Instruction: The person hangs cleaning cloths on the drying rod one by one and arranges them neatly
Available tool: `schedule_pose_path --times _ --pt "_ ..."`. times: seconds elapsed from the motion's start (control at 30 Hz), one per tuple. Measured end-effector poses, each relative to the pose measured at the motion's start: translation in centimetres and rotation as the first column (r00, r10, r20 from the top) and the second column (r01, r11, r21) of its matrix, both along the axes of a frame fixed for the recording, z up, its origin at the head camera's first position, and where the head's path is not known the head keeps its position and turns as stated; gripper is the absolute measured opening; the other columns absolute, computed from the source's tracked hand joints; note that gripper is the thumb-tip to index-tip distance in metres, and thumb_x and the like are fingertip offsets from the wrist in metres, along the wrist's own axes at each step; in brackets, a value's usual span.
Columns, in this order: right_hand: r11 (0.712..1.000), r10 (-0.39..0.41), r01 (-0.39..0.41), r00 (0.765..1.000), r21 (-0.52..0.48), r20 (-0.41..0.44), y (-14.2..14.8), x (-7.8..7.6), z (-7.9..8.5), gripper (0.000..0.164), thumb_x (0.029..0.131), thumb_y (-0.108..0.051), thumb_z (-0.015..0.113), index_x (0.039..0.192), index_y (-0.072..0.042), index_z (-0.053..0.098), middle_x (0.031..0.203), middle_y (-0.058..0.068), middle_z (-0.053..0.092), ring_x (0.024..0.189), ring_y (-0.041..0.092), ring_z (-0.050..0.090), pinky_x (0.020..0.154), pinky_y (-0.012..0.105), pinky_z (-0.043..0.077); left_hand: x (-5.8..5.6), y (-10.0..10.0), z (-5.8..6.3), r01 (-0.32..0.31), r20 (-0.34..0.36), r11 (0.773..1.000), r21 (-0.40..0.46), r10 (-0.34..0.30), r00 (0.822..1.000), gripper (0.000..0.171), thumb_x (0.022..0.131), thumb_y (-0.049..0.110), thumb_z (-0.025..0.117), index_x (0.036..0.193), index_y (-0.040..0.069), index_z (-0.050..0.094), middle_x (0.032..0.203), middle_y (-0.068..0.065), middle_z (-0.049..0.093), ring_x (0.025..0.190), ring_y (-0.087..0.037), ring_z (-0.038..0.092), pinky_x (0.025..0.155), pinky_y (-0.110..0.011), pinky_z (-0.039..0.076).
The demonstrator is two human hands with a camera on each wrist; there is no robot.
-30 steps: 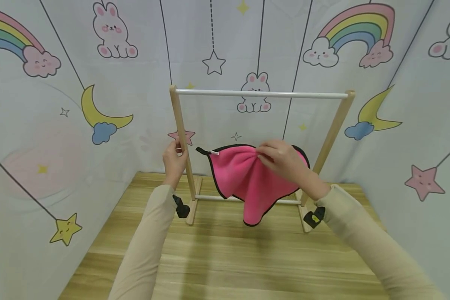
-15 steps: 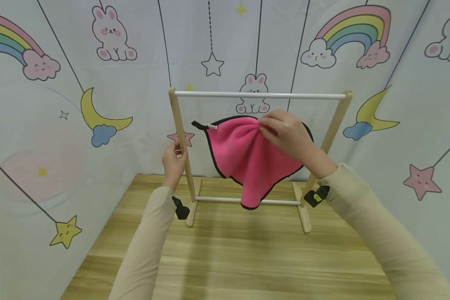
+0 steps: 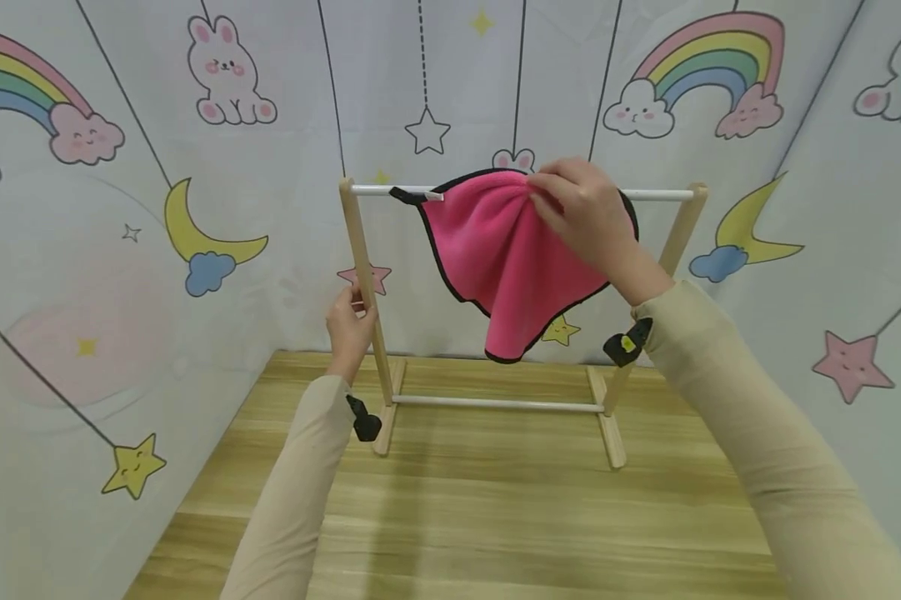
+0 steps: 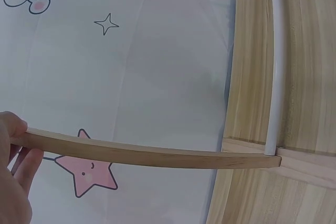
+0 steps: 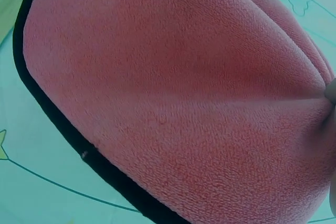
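Observation:
A pink cloth (image 3: 480, 242) with black edging hangs in folds from my right hand (image 3: 588, 212), pinched between thumb and fingers near its upper edge. Its black loop (image 3: 407, 196) and small white tag stick out at the upper left, overlapping the rack's white top bar (image 3: 375, 190) in the head view. In the right wrist view the fleecy cloth (image 5: 168, 98) fills most of the picture, gathered at the fingertips. My left hand (image 3: 350, 327) grips the left wooden post (image 3: 367, 287) of the rack; in the left wrist view, thumb and fingers close around the post (image 4: 131, 154).
The rack's lower white bar (image 3: 495, 404) runs between two wooden feet on the wood-grain tabletop (image 3: 450, 508). A right post (image 3: 678, 233) rises partly behind the right arm. White curtains (image 3: 120, 333) printed with rabbits, stars and rainbows enclose the back and sides.
My right hand has lifted the pink cloth upward from around the rack's middle to the height of the top bar. The left hand has stayed on the post.

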State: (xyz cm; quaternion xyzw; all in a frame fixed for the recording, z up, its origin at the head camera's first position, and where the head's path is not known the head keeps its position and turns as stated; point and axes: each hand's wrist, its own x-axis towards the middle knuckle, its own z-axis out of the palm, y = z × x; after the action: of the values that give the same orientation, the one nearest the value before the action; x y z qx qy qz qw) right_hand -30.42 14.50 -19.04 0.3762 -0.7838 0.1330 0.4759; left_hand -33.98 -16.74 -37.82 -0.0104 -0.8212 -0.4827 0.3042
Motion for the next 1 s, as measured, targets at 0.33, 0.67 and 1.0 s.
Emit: schedule_pose_path --times 0.33,0.67,1.0 --pt "0.999 -0.04 0.042 0.998 -0.034 0.049 -0.2 -2.4 0.9 0.021 0.088 -0.009 0.059 0.102 0.005 0.066 0.092 0.02 0.062 0.088 0.032 0.056 0.078 0.041 0.05 -0.2 0.0 0.0 0.001 -0.005 1.0 0.007 -0.001 1.0 0.025 0.081 -0.001 0.06 0.106 -0.003 0.056 0.101 -0.019 0.061 0.093 -0.031 0.062 0.08 -0.041 0.054" --pt "0.99 -0.123 0.136 0.967 -0.044 0.225 -0.5 -3.8 -0.3 0.019 0.089 -0.013 0.057 0.1 0.002 0.062 0.093 0.016 0.066 0.086 0.027 0.059 0.076 0.039 0.052 -0.1 0.1 0.1 -0.004 -0.007 1.0 0.01 0.004 1.0 0.023 0.08 -0.002 0.059 0.103 -0.005 0.056 0.098 -0.021 0.062 0.089 -0.033 0.062 0.08 -0.041 0.053" --pt "0.977 -0.215 0.198 0.924 0.085 0.316 0.1 -3.8 0.2 0.026 0.09 -0.017 0.057 0.11 -0.003 0.066 0.111 0.013 0.065 0.107 0.027 0.058 0.093 0.04 0.048 0.0 0.3 0.1 -0.012 -0.008 1.0 0.016 0.012 1.0 0.022 0.081 0.0 0.06 0.102 -0.004 0.057 0.098 -0.02 0.062 0.088 -0.032 0.062 0.078 -0.039 0.054"
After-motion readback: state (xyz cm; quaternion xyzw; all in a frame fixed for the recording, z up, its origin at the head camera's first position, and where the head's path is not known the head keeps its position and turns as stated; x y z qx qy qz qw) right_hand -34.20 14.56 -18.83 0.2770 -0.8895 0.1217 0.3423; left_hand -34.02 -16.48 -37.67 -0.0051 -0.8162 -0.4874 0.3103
